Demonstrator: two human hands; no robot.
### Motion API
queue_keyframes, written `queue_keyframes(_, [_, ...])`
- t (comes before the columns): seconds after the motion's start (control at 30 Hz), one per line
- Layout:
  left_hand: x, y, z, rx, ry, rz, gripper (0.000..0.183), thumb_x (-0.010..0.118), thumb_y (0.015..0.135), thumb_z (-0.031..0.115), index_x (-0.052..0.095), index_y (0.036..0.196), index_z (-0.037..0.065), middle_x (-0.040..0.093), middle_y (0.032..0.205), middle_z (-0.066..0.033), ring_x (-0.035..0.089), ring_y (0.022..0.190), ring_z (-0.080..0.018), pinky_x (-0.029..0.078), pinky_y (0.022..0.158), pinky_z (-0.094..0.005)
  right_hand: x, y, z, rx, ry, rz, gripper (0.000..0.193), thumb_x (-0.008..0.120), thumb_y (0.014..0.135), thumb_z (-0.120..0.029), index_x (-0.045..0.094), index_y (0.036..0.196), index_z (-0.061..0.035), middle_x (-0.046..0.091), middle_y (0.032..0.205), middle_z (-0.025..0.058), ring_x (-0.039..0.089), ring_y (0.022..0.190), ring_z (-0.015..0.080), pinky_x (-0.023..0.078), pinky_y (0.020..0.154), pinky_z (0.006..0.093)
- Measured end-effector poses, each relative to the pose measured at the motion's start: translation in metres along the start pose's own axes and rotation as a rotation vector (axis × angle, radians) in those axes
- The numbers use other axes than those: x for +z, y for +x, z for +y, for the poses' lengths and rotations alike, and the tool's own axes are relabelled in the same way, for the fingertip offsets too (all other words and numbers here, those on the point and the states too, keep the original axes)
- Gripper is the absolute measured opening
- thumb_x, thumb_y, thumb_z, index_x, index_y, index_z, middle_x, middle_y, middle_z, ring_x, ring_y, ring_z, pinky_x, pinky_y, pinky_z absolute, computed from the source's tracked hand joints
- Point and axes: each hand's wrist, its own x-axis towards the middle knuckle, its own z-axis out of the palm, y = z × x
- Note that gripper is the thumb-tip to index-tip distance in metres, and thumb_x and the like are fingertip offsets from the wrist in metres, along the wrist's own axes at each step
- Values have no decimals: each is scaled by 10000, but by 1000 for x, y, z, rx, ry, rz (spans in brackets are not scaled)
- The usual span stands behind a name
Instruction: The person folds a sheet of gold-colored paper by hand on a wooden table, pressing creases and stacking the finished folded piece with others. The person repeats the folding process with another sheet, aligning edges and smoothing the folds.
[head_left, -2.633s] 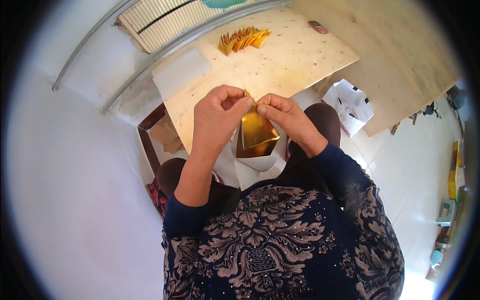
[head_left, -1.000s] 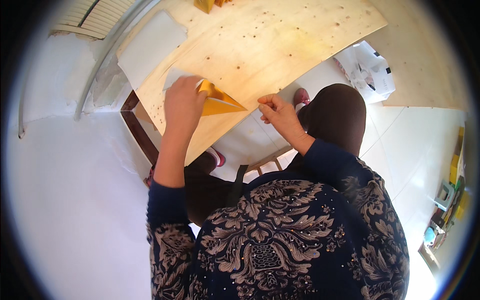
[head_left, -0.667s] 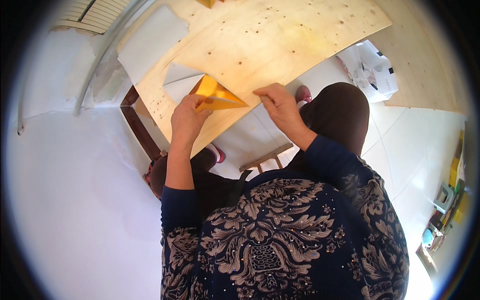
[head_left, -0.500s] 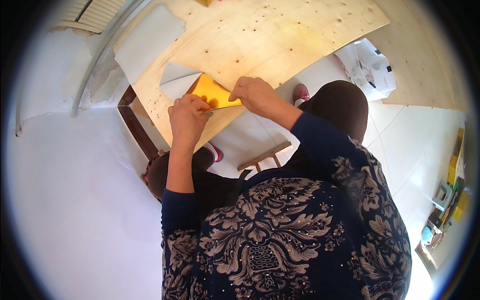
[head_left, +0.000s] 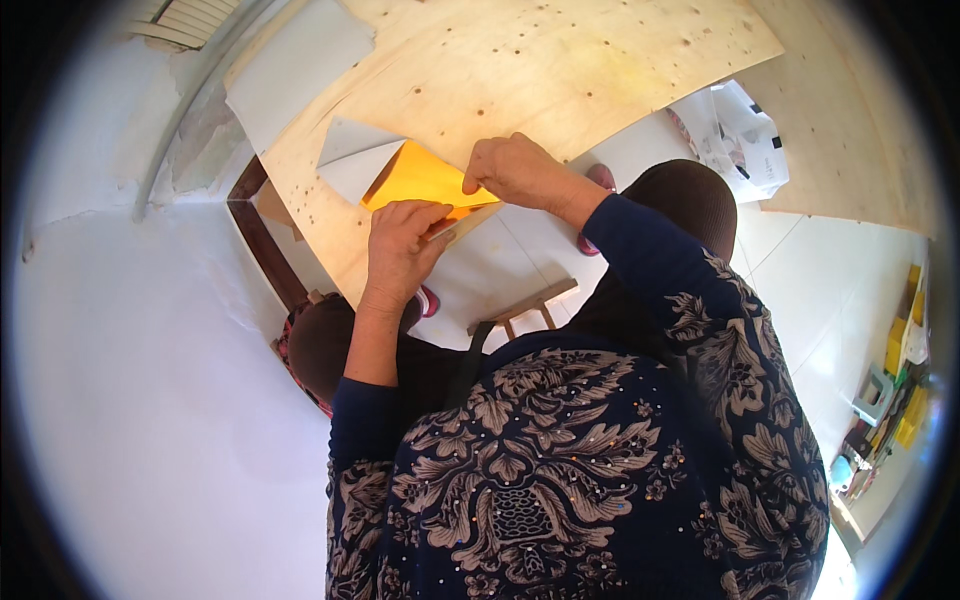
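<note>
Near the front edge of a plywood table lies a yellow sheet (head_left: pixel 415 172), curved up and folded over; it looks like paper or thin card. A grey-white sheet (head_left: pixel 355 158) shows at its left, and I cannot tell whether the two are one piece. My left hand (head_left: pixel 400 248) is closed at the near edge of the yellow sheet, fingers and thumb together on it. At the sheet's right corner, my right hand (head_left: pixel 520 175) pinches the edge between thumb and fingers.
The plywood tabletop (head_left: pixel 480 85) has dark knots and a pale grey patch (head_left: pixel 300 70) at its far left. A white plastic bag (head_left: pixel 745 140) stands beyond the table's right edge. Beneath me is a wooden frame (head_left: pixel 530 308); yellow boxes and clutter (head_left: pixel 905 415) line the far right.
My left hand has moved right along the near edge, closer to my right hand. The yellow sheet now bulges up more at its left side and has shifted slightly right.
</note>
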Motion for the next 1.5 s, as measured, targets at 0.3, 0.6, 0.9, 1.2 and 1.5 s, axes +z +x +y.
queue_keyframes(0.3, [7,19,-1,-671,-301,38,254,694,823,278,694,953,60,693,860,-144,651,792,-319,497,734,-400,-9,1,-6,208,225,13,160,591,892,-197,651,1003,-100,674,890,102,645,836,305,507,743,389])
queue_keyframes(0.6, [1,39,-1,-717,-58,-72,394,651,839,384,668,973,14,694,869,-170,662,833,-326,498,750,-405,-15,1,-13,249,269,-1,218,564,926,-204,613,1060,-38,671,959,149,635,887,330,500,783,391])
queue_keyframes(0.9, [13,44,-7,-735,68,-3,323,681,826,343,650,922,36,691,799,-93,649,730,-223,487,693,-346,-7,-9,-20,122,129,229,188,617,863,-171,624,1015,-61,619,895,117,599,873,319,475,751,399])
queue_keyframes(1.2, [17,45,-11,-712,-93,44,325,700,827,355,673,879,35,688,771,-95,642,693,-213,486,671,-326,17,-42,-43,-10,-231,277,179,624,819,-159,646,982,-89,528,832,51,516,814,226,387,733,361])
queue_keyframes(1.5, [23,52,-1,-768,61,141,297,725,779,353,695,843,64,706,783,-93,671,742,-264,476,759,-395,20,-46,-43,-35,-357,247,238,600,837,-177,636,1048,-73,517,817,47,507,820,209,375,736,356])
